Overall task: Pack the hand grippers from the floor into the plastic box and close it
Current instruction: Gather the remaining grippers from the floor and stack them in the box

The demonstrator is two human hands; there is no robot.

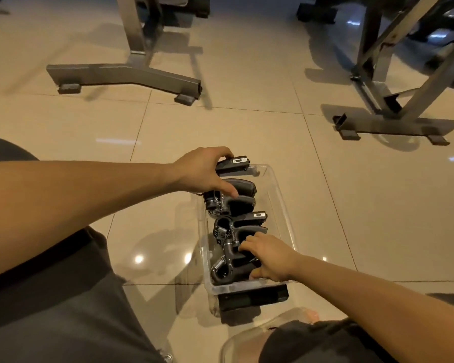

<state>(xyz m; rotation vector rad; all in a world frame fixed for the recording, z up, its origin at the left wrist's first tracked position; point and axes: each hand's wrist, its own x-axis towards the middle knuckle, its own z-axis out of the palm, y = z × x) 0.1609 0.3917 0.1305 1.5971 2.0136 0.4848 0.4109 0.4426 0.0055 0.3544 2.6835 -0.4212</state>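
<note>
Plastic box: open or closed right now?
Open. No lid covers the plastic box; the right hand reaches in among the hand grippers, and the left hand holds one at its far rim.

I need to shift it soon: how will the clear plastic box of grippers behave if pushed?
The clear plastic box would probably slide easily on the glossy tiled floor. Likely heavy for its size: black coil-spring hand grippers fill it. Low and wide, it seems unlikely to tip.

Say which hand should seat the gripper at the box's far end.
Left: the left hand grips that far gripper at the plastic box rim; the right hand grips a near gripper at the opposite end.
</note>
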